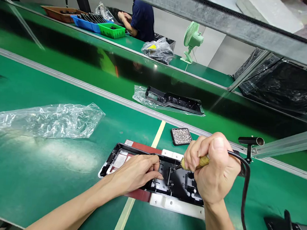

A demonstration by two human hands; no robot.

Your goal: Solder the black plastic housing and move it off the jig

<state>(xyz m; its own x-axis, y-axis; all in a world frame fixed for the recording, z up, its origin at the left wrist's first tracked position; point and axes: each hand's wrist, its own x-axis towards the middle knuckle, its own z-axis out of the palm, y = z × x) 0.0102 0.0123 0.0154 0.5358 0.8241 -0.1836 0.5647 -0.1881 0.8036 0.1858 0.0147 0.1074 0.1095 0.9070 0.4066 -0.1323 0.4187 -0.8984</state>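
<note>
My right hand (216,168) is wrapped round the yellowish handle of a soldering iron (202,162), whose black cord runs off behind the hand. The iron's tip points down into a long black plastic housing (179,195) and seems to meet a small post in it. My left hand (144,170) rests over the middle of the housing, fingers curled and thumb close to them; anything between the fingertips is hidden. Beneath the housing is a fixture (177,205) of white blocks on a reddish-brown board.
A small black tray of tiny metal parts (182,136) sits just beyond the housing. Clear plastic bags (60,120) lie at left. Another black housing (175,102) lies on plastic behind the rail. A metal tube holder (251,140) stands at right. Across the bench, a person (143,20) works near bins.
</note>
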